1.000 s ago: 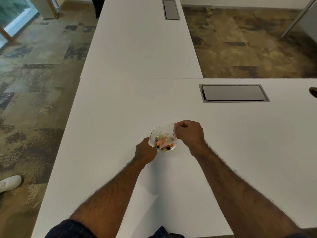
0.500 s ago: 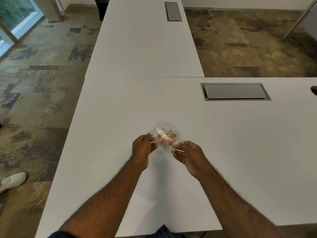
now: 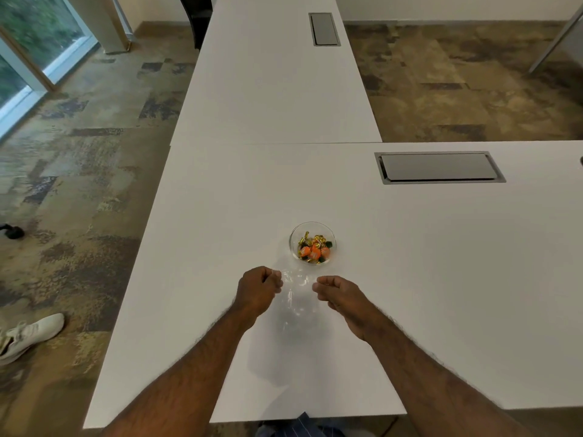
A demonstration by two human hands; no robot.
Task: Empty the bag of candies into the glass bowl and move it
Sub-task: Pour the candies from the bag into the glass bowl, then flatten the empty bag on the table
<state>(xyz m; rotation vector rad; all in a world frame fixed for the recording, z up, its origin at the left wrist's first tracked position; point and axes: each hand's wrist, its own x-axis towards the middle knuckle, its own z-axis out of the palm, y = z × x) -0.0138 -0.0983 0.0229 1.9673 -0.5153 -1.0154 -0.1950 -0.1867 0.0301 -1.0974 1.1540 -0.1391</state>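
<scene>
Head view: a small round glass bowl (image 3: 313,243) stands upright on the smooth white surface (image 3: 441,279), its clear wall showing a heap of wrapped candies (image 3: 314,249) inside, orange ones to the near side, gold foil and dark green ones behind. Just nearer the person, apart from the bowl, a thin clear plastic bag (image 3: 295,298) hangs between the two hands, crinkled and glinting, almost invisible against the white top. It looks empty. Its long axis seems to run from the hands down toward the person, though the lower edge is too faint to trace.

The left hand (image 3: 258,290) is curled, fingers pinched together on the bag's left top edge, forearm coming in from the lower left. The right hand (image 3: 339,291) is curled the same way, fingertips (image 3: 318,287) closed at the bag's right edge, forearm coming from the lower right. The hands are level with each other and near together, with the bag's mouth between them.

A grey rectangular hatch (image 3: 437,167) is set flush in the surface further right. On the mottled brown floor at left lies a white shoe (image 3: 28,335).
</scene>
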